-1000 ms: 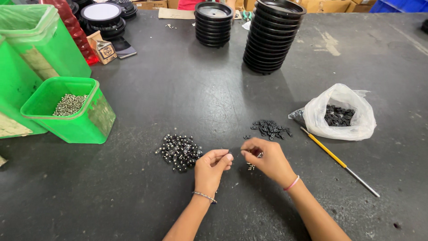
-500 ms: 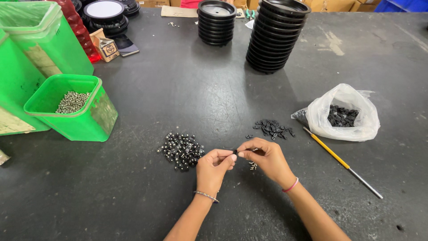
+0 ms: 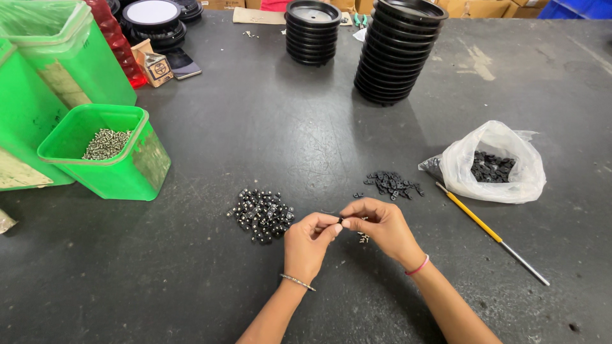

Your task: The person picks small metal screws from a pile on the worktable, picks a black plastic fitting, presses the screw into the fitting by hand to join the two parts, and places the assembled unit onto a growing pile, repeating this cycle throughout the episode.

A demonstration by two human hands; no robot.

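Table: dark work surface; position in view barely shifted from a second ago
Stacked black lids: tall pile at far side; unmoved
Green bin: holds silvery screws; unmoved
Plastic bag: black parts inside; yellow-handled tool beside it
Finished pile: just left of hands; same size as before
Left hand: fingers pinched shut on small black part; still meeting right
Right hand: fingertips closed on same part; loose screws beneath; assembly appears ongoing

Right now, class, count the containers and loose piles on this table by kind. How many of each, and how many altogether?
Green bins: 3
Stacks of black lids: 3
Plastic bags: 1
Loose piles of small parts: 2
Total: 9
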